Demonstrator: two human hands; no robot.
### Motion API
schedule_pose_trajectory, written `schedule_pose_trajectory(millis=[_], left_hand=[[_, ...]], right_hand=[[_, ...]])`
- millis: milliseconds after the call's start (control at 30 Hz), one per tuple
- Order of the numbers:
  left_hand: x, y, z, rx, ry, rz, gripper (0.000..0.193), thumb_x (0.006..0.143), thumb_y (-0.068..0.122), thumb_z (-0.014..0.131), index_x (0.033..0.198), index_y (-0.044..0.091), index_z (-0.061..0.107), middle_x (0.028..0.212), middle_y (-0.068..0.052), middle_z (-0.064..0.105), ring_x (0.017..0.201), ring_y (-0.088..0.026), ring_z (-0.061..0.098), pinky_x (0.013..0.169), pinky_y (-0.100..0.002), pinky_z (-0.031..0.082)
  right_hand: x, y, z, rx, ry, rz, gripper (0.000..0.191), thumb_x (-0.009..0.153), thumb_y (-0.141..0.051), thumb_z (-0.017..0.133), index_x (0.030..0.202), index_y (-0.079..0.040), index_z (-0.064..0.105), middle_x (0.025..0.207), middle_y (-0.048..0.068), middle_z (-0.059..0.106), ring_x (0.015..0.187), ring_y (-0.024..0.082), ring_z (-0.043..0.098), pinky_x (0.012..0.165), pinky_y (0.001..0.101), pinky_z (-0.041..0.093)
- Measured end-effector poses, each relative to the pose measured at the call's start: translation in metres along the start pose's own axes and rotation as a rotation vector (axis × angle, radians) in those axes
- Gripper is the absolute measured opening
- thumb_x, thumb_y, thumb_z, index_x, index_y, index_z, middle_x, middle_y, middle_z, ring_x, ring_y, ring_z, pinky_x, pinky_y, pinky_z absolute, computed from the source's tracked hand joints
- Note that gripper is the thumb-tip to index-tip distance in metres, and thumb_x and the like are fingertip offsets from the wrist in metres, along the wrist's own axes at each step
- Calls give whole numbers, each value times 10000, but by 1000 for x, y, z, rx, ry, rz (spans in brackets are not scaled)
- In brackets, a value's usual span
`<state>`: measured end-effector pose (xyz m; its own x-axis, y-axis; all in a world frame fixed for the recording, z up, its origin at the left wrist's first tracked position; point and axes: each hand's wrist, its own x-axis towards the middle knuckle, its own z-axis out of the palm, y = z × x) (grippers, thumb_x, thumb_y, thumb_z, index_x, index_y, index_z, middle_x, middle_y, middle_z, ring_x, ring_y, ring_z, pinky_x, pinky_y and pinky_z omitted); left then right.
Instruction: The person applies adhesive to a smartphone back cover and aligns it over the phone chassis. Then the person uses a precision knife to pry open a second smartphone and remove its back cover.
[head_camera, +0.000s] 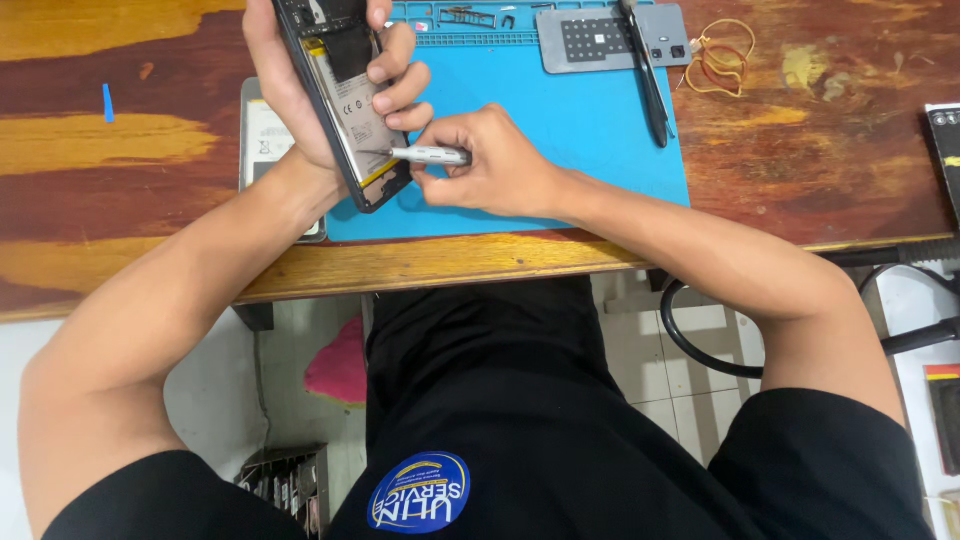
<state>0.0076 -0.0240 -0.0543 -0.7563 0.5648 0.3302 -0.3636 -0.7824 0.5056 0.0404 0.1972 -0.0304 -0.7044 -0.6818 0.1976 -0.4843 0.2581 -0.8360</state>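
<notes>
My left hand (300, 70) grips an opened smartphone (345, 100) with its back cover off, tilted above the left edge of a blue work mat (580, 130). The battery and dark inner frame show. My right hand (490, 160) pinches a small silver screwdriver (425, 154), its thin tip touching the lower part of the phone near the battery. Both forearms reach in from the bottom over the table's front edge.
A wooden table (120, 200) carries the mat. A grey magnetic screw pad (600, 40) and a black pen-like tool (650, 80) lie at the mat's far end, rubber bands (718, 58) to its right. A flat white-and-grey part (262, 130) sits under my left wrist.
</notes>
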Motion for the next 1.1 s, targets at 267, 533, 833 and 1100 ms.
schedule_pose_trajectory(millis=[267, 533, 833, 1100], left_hand=[[-2, -2, 5, 79, -19, 99, 786, 926, 838, 474, 1083, 68, 464, 765, -28, 358, 618, -126, 364, 589, -258, 315], [-4, -6, 15, 279, -41, 285, 768, 924, 834, 474, 1071, 80, 444, 782, -26, 346, 639, -122, 353, 606, -262, 299], [-2, -5, 15, 246, -40, 240, 796, 922, 846, 448, 1073, 65, 452, 781, -33, 369, 647, -130, 370, 631, -265, 313], [11, 16, -18, 281, -42, 138, 805, 916, 830, 458, 1119, 53, 500, 827, -36, 399, 697, -144, 408, 679, -303, 367]], right_hand=[[4, 7, -3, 175, 12, 101, 95, 910, -109, 753, 919, -14, 752, 692, -54, 567, 635, 18, 465, 563, 239, 374], [5, 2, 0, 322, 66, 135, 132, 954, -109, 746, 912, 17, 750, 757, -54, 654, 703, 0, 541, 611, 216, 436], [6, 13, -4, 257, 73, 113, 101, 880, -100, 736, 907, -4, 750, 722, -54, 627, 660, 1, 532, 577, 211, 422], [13, 25, -54, -477, 14, -129, 209, 812, -172, 788, 969, -37, 760, 693, 85, 649, 611, 216, 617, 585, 351, 494]])
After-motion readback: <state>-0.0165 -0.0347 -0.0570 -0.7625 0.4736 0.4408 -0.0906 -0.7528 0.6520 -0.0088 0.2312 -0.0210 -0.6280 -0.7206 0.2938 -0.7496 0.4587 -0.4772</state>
